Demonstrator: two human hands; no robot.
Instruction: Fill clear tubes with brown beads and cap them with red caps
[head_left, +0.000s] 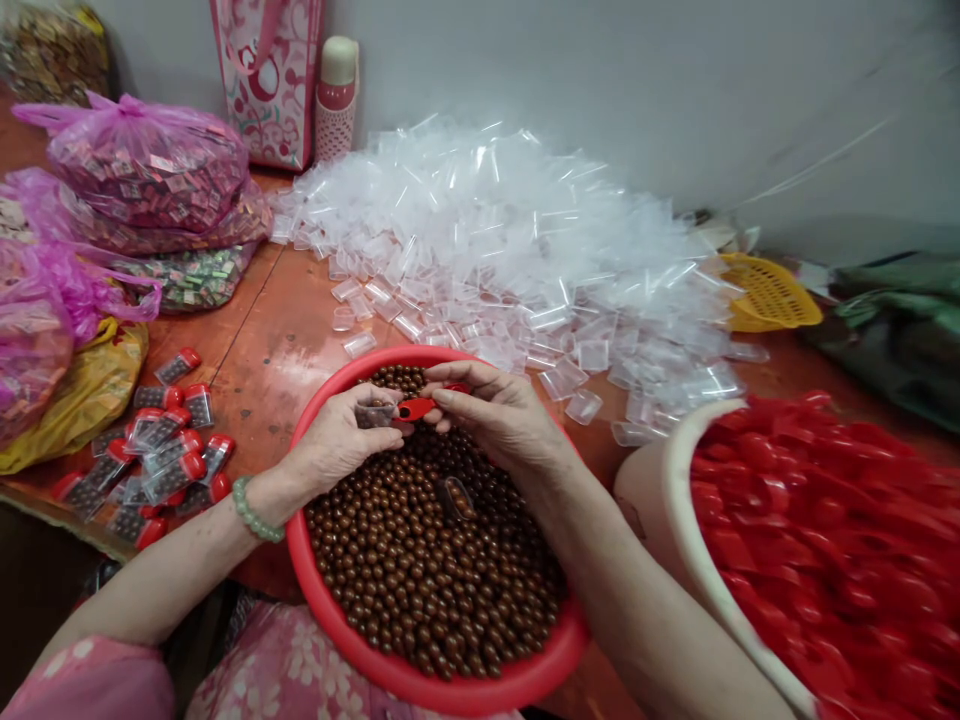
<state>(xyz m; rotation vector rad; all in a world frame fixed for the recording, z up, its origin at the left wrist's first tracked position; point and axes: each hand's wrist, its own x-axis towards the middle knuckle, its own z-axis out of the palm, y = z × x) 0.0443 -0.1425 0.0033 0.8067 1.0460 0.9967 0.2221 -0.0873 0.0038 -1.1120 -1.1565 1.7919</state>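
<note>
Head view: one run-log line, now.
left hand: clear container | right hand: red cap | below: brown balls, red basin | table left: capped containers

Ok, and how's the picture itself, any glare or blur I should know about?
Head view: bright glints on the clear plastic pieces, whose upper heap washes into white haze; small highlights on the brown balls; the red pieces at right look soft and smeared; soft sheen on the tabletop; dark lower-left corner.
</note>
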